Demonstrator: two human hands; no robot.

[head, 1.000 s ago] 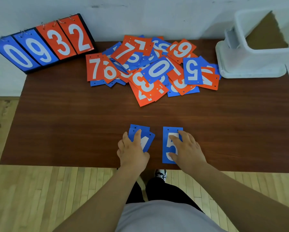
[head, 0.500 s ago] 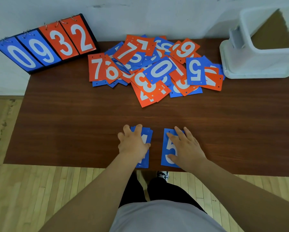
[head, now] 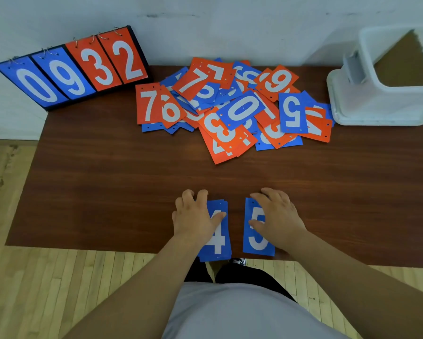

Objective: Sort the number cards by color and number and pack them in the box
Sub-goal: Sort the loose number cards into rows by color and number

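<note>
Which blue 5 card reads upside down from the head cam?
The blue 5 at the right of the pile, nearest the white box. The other blue 5 reads upright, under the right hand.

Card pile [head: 240, 111] by the desk's [head: 107, 179] back edge, box [head: 377, 111] at its back right corner, 4 stack [head: 217, 241] left of 5 card [head: 257, 243] at the front edge

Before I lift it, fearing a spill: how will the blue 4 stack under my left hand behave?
The blue 4 stack looks thin and flat, so probably light and somewhat bendy. Its edges are fanned, so cards may slide apart. It overhangs the table edge, likely easing a pinch.
</note>
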